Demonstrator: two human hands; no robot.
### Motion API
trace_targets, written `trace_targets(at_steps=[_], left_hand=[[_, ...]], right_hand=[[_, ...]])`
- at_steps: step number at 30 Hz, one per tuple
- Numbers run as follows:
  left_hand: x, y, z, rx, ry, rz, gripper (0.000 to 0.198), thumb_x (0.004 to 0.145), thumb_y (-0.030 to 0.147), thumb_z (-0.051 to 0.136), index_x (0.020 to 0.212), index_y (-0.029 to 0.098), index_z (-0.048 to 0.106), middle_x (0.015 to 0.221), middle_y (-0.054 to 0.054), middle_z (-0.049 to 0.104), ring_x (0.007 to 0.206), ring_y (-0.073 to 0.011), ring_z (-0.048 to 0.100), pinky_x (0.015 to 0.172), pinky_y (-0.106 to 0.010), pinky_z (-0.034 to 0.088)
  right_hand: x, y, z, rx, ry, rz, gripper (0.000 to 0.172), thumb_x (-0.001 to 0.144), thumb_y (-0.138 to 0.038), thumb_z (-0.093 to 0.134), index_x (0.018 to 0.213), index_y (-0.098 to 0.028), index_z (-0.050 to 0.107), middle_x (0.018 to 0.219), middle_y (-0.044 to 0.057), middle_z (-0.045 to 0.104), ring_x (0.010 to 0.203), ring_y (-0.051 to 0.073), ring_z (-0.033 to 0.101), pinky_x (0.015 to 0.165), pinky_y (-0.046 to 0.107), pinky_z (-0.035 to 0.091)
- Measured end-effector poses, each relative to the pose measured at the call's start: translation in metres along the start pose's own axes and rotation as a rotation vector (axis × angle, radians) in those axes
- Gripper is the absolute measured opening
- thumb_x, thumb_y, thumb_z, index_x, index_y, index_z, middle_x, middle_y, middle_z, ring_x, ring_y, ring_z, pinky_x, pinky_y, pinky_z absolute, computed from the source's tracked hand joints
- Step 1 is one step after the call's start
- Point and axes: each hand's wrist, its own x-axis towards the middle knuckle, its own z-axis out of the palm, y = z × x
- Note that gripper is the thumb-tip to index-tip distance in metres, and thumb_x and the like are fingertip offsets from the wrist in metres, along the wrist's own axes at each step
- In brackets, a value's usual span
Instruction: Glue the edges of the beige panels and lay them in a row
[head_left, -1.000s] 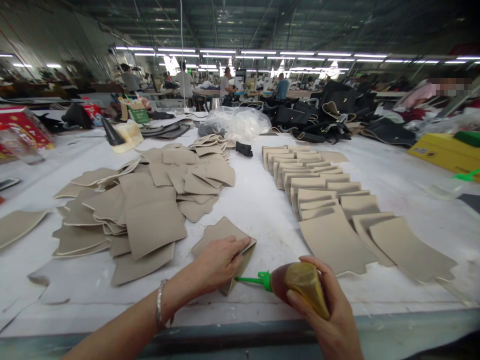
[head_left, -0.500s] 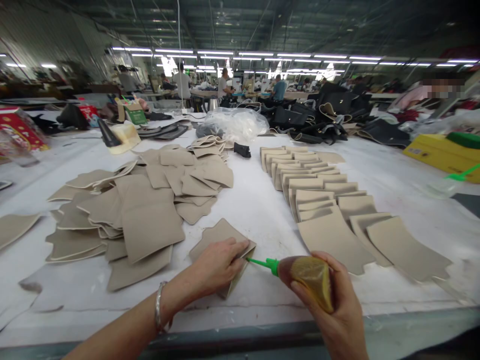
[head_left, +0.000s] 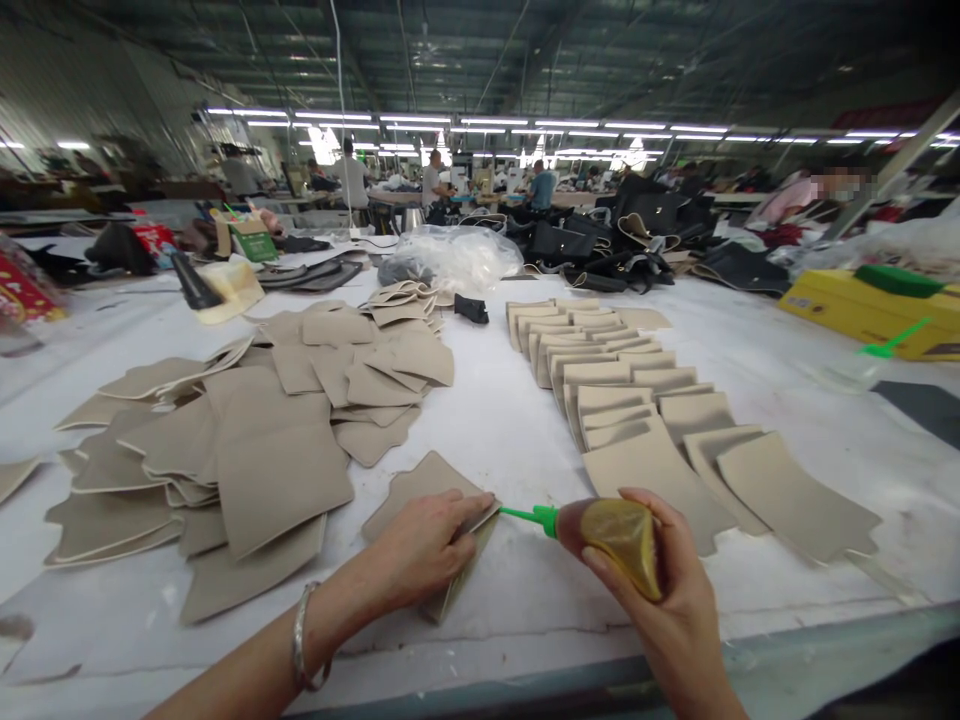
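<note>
My right hand (head_left: 664, 575) is wrapped round a squeeze bottle (head_left: 611, 535) of amber liquid, likely glue, tilted onto its side. Its thin green nozzle (head_left: 525, 514) points left, with the tip at the right corner of a beige leather-like piece (head_left: 420, 477). My left hand (head_left: 431, 545) holds that piece down on the table, index finger near the corner and the other fingers bent over a raised edge. A narrow strip of the piece below my fingers looks shiny. My left thumb is hidden.
A loose heap of beige pieces (head_left: 277, 440) lies left; overlapping rows of similar pieces (head_left: 637, 460) lie right. Farther back are a small black object (head_left: 471, 308), clear plastic (head_left: 457, 255), dark bag-like goods (head_left: 585, 240) and a yellow box (head_left: 862, 310). People work in the background.
The nozzle tip has shifted along the piece's edge to its right corner. My left fingers have moved slightly, still on the piece. The whole view has turned a little to the right.
</note>
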Motion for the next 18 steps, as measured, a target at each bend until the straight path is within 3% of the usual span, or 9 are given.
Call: trace_targets(at_steps=[3,9,14,18], left_hand=[[0.001,0.0,0.0,-0.01,-0.003,-0.001,0.055,0.081,0.015,0.04,0.132,0.028,0.055,0.115,-0.004,0.067,0.104,-0.0241,0.062,0.093,-0.035,0.046],[0.001,0.0,0.001,-0.024,-0.005,-0.012,0.056,0.081,0.015,0.041,0.135,0.025,0.053,0.124,-0.005,0.064,0.111,-0.0228,0.06,0.101,-0.035,0.043],[0.0,0.0,0.001,-0.033,-0.002,-0.009,0.055,0.081,0.016,0.041,0.134,0.024,0.054,0.128,-0.004,0.062,0.114,-0.0223,0.059,0.103,-0.035,0.041],[-0.001,-0.002,0.002,-0.036,0.007,-0.012,0.055,0.082,0.017,0.041,0.135,0.023,0.053,0.129,-0.005,0.062,0.114,-0.0223,0.058,0.104,-0.034,0.04]], right_hand=[[-0.008,-0.002,0.001,-0.032,-0.018,-0.01,0.052,0.073,-0.043,0.075,0.116,-0.024,0.053,0.109,0.004,0.058,0.096,0.024,0.057,0.083,0.032,0.045],[-0.02,-0.019,0.005,0.102,-0.056,0.194,0.05,0.072,-0.046,0.072,0.114,-0.025,0.056,0.104,0.001,0.06,0.093,0.024,0.057,0.082,0.03,0.044],[-0.014,-0.021,0.005,0.109,-0.02,0.205,0.052,0.073,-0.046,0.073,0.115,-0.024,0.052,0.107,0.003,0.057,0.094,0.023,0.055,0.084,0.031,0.043],[-0.033,-0.021,0.009,0.147,-0.073,0.238,0.053,0.072,-0.047,0.073,0.117,-0.024,0.053,0.111,0.003,0.057,0.098,0.025,0.055,0.087,0.031,0.042]])
